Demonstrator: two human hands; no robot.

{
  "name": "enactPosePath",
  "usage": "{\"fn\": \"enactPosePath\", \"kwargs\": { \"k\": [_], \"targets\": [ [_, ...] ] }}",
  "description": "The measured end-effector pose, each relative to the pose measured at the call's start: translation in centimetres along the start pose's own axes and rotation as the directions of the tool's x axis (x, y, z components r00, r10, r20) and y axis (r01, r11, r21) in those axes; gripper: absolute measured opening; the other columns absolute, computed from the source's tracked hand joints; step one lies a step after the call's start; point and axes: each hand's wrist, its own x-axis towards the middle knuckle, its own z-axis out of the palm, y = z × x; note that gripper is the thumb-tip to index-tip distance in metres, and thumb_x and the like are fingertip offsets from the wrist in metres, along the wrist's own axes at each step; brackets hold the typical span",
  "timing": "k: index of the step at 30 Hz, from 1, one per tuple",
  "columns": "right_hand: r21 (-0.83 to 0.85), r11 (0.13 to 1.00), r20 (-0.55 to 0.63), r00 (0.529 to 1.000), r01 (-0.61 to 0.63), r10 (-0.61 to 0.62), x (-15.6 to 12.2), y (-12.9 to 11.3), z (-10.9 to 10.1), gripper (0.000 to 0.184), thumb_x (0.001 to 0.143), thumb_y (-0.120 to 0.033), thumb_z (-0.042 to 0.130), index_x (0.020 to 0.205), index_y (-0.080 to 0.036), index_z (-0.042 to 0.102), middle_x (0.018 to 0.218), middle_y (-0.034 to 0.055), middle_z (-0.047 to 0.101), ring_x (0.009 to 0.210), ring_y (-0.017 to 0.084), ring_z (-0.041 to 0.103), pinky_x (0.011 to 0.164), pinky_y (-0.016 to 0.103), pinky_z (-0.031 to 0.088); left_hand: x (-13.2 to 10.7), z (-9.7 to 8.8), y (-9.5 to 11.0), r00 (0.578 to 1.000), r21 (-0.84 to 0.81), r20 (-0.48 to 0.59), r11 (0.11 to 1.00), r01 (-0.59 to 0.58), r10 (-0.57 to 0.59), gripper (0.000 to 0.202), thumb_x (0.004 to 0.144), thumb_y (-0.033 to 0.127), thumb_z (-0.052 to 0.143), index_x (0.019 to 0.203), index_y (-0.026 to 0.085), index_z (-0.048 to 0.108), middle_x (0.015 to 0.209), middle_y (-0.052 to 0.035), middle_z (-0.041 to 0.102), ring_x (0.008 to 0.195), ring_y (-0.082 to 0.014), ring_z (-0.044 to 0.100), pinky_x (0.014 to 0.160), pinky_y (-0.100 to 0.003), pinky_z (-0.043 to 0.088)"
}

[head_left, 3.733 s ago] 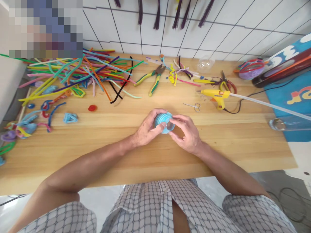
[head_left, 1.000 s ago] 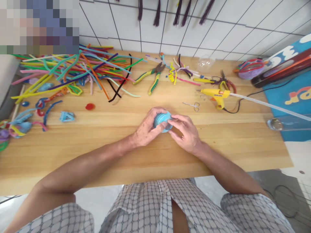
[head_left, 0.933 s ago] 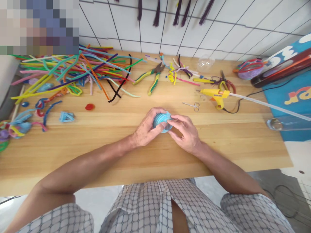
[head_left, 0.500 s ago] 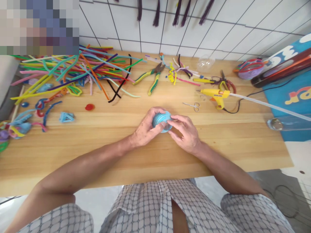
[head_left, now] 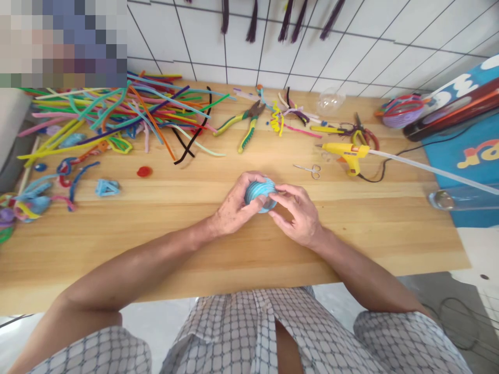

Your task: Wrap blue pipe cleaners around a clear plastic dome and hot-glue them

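Note:
Above the front middle of the table is a small ball (head_left: pixel 260 189) wound with light-blue fuzzy pipe cleaner in rows. A greyish, see-through patch shows at its lower right. My left hand (head_left: pixel 237 206) is closed round the ball from the left, thumb across its front. On the right side, my right hand (head_left: pixel 296 212) pinches at the ball's edge with its fingertips, partly hiding what lies between them. Small scissors (head_left: pixel 311 170) lie beyond my right hand. A red round piece (head_left: pixel 144 171) rests to the left.
A heap of coloured pipe cleaners (head_left: pixel 156 106) covers the back left. Pliers (head_left: pixel 246 124) lie at the back middle. A yellow glue gun (head_left: pixel 349 155) with a long glue stick is at the right, its cord (head_left: pixel 380 175) trailing. A clear ball (head_left: pixel 330 101) stands near the wall.
My right thumb has shifted very slightly at the ball's lower edge. Both hands and the ball otherwise stay in the same place.

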Motion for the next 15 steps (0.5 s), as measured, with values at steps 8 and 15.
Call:
{"fn": "enactPosePath", "kwargs": {
  "k": [8,15],
  "targets": [
    [-0.001,1.0,-0.025,1.0,0.006,-0.006,0.02,-0.02,0.28,0.057,0.095,-0.018,0.073,0.148,-0.032,0.058,0.136,0.0128,0.069,0.118,0.03,0.072,0.092,0.049,0.067,0.05,-0.18,0.28,1.0,0.093,0.026,0.996,-0.013,0.01,0.043,0.108,0.042,0.061,0.146,0.024,0.048,0.145,-0.0149,0.058,0.132,-0.0268,0.062,0.114,-0.047,0.054],
    [-0.02,0.999,-0.066,0.997,0.035,-0.036,0.38,0.08,0.49,0.051,0.096,-0.018,0.073,0.144,-0.028,0.06,0.133,0.0137,0.07,0.114,0.027,0.073,0.088,0.044,0.067,0.44,-0.6,0.44,0.994,0.171,0.056,0.98,-0.105,0.097,0.039,0.111,0.043,0.056,0.144,0.023,0.055,0.141,-0.0139,0.062,0.136,-0.028,0.059,0.119,-0.05,0.05]
  ]
}}
